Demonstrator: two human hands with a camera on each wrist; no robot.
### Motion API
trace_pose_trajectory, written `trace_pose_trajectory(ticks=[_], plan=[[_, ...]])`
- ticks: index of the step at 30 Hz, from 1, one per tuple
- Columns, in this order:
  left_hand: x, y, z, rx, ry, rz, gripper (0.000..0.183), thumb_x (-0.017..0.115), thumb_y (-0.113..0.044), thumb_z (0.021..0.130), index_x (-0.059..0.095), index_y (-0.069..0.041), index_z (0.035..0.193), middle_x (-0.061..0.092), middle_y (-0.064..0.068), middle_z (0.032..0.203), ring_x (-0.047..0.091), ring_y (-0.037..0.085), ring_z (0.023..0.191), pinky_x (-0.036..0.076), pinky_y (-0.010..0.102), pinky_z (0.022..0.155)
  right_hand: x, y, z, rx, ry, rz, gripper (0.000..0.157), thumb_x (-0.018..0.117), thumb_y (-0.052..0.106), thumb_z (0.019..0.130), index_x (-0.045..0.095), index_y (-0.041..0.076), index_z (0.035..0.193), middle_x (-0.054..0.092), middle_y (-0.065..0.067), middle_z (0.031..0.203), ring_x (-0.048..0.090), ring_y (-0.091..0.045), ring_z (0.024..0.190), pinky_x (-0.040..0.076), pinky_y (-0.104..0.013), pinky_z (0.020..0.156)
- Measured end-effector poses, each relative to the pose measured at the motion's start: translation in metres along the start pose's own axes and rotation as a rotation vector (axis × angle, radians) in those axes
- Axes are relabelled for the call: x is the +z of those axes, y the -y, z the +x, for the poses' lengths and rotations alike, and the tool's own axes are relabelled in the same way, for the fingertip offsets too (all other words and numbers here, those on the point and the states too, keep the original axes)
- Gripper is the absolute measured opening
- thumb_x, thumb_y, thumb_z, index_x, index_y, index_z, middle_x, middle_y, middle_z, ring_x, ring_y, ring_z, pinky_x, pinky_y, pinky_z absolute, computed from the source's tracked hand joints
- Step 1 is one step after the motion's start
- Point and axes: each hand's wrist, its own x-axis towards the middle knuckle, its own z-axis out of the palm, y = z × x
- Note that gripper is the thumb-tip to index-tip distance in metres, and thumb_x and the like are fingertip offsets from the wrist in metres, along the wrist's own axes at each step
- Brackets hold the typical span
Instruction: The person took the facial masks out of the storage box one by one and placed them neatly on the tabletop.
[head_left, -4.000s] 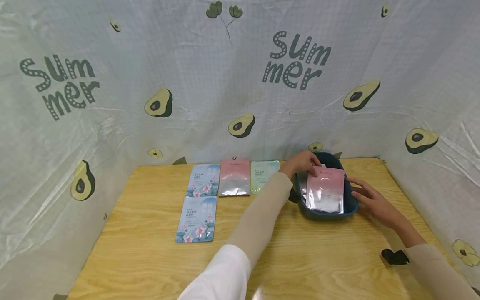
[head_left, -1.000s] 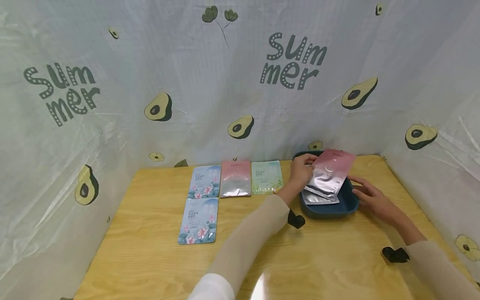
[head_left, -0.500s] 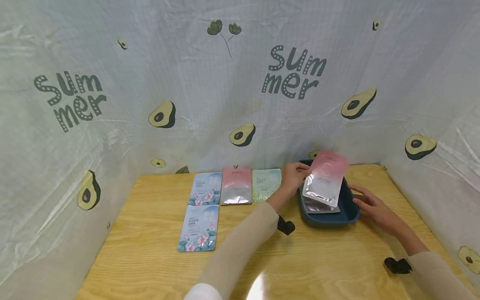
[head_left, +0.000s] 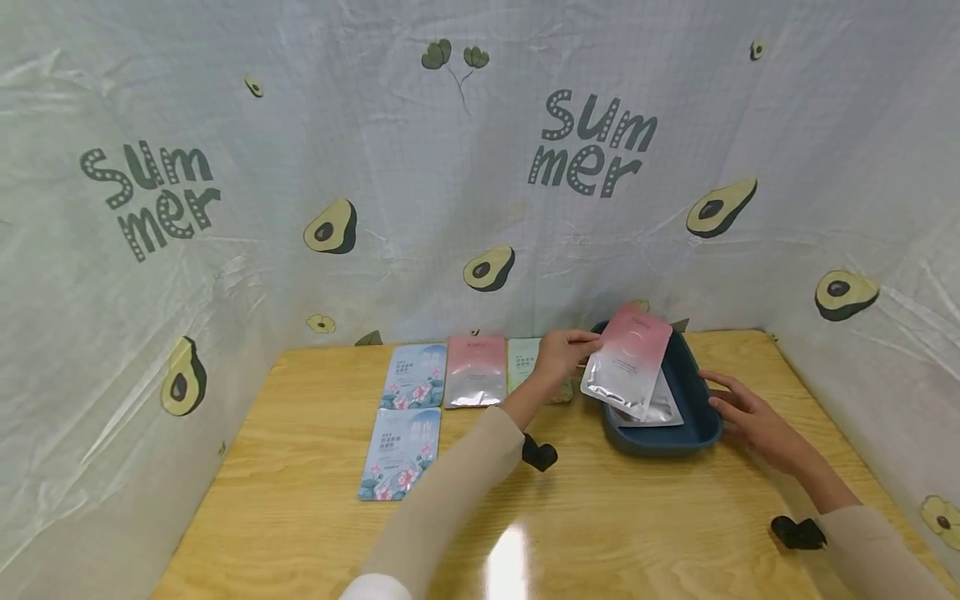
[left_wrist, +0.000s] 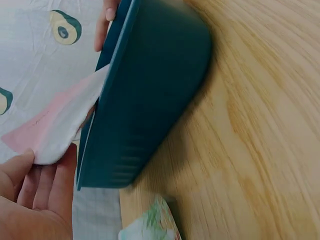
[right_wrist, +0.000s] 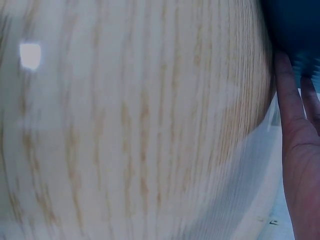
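Note:
My left hand [head_left: 558, 357] pinches the left edge of a pink and silver sheet-mask sachet [head_left: 630, 358] between thumb and fingers. In the left wrist view this sachet [left_wrist: 55, 120] is bent and tilted, its far end passing behind the rim of the dark blue bin [left_wrist: 150, 95]. Beneath it, a silver sachet [head_left: 663, 406] lies inside the bin [head_left: 663, 442]. My right hand [head_left: 761, 425] rests against the bin's right side; its fingers [right_wrist: 287, 85] look fairly straight along the wall in the right wrist view.
Left of the bin lie several sachets: a green one [head_left: 522, 357] partly behind my left hand, a pink one [head_left: 476, 372], a blue one [head_left: 414, 377] and another blue one [head_left: 401, 454] in front. A patterned curtain [head_left: 420, 167] stands behind the wooden table [head_left: 600, 533].
The pink sachet has come up off the stack in the bin and moved left with my left hand, over the bin's left rim. My right hand has stayed at the bin.

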Motion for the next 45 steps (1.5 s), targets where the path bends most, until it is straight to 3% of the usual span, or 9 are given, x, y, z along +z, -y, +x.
trace_pose_trajectory(ticks=[4, 8, 14, 23, 28, 36, 45], plan=[[-0.008, 0.003, -0.003, -0.043, 0.037, -0.066, 0.017, 0.076, -0.012, 0.093, 0.080, -0.003, 0.106, 0.078, 0.011, 0.094, 0.075, 0.019, 0.074, 0.061, 0.049, 0.080, 0.000, -0.001, -0.001, -0.016, 0.006, 0.010, 0.056, 0.041, 0.022, 0.112, 0.020, 0.016, 0.163, 0.035, -0.013, 0.151, 0.053, 0.012, 0.117, 0.055, -0.021, 0.089], [-0.015, 0.005, -0.009, -0.055, 0.038, -0.095, 0.016, 0.078, -0.007, 0.090, 0.079, 0.001, 0.104, 0.077, 0.015, 0.090, 0.075, 0.020, 0.070, 0.061, 0.048, 0.079, 0.000, 0.000, -0.001, -0.022, 0.013, 0.029, 0.056, 0.041, 0.022, 0.112, 0.020, 0.015, 0.163, 0.039, 0.003, 0.144, 0.055, 0.009, 0.117, 0.055, -0.021, 0.089], [-0.027, 0.006, -0.014, -0.037, 0.035, -0.114, 0.015, 0.080, -0.002, 0.086, 0.079, 0.003, 0.100, 0.077, 0.016, 0.088, 0.072, 0.014, 0.063, 0.062, 0.045, 0.076, -0.001, 0.001, 0.000, -0.004, 0.008, 0.023, 0.056, 0.042, 0.024, 0.112, 0.021, 0.018, 0.163, 0.039, 0.003, 0.144, 0.053, 0.011, 0.116, 0.055, -0.020, 0.089], [-0.049, 0.003, -0.022, 0.038, 0.034, -0.090, 0.017, 0.080, -0.002, 0.087, 0.077, 0.006, 0.101, 0.077, 0.017, 0.091, 0.075, 0.018, 0.074, 0.063, 0.043, 0.075, -0.001, 0.006, 0.001, -0.029, 0.016, 0.017, 0.055, 0.041, 0.022, 0.112, 0.020, 0.016, 0.163, 0.040, 0.012, 0.140, 0.053, 0.011, 0.118, 0.055, -0.020, 0.089], [-0.062, 0.005, -0.030, 0.059, 0.048, -0.118, 0.017, 0.078, -0.001, 0.088, 0.076, 0.007, 0.103, 0.077, 0.015, 0.092, 0.073, 0.014, 0.072, 0.063, 0.042, 0.075, -0.001, 0.005, 0.000, -0.029, 0.019, 0.016, 0.055, 0.041, 0.020, 0.112, 0.020, 0.015, 0.163, 0.038, 0.007, 0.144, 0.052, 0.012, 0.118, 0.055, -0.020, 0.089], [-0.095, 0.003, -0.045, 0.018, 0.054, -0.167, 0.021, 0.074, -0.001, 0.091, 0.075, 0.008, 0.110, 0.076, 0.011, 0.095, 0.072, 0.011, 0.072, 0.063, 0.030, 0.069, -0.002, 0.004, 0.000, -0.034, 0.021, 0.018, 0.055, 0.040, 0.020, 0.112, 0.019, 0.015, 0.163, 0.040, 0.012, 0.141, 0.054, 0.011, 0.118, 0.055, -0.020, 0.088], [-0.136, 0.006, -0.069, -0.025, 0.015, -0.179, 0.022, 0.072, 0.003, 0.092, 0.071, 0.013, 0.112, 0.076, 0.008, 0.088, 0.073, 0.012, 0.072, 0.063, 0.032, 0.069, -0.002, 0.003, -0.001, -0.033, 0.016, 0.001, 0.055, 0.040, 0.021, 0.112, 0.019, 0.016, 0.163, 0.040, 0.010, 0.141, 0.054, 0.010, 0.117, 0.055, -0.020, 0.088]])
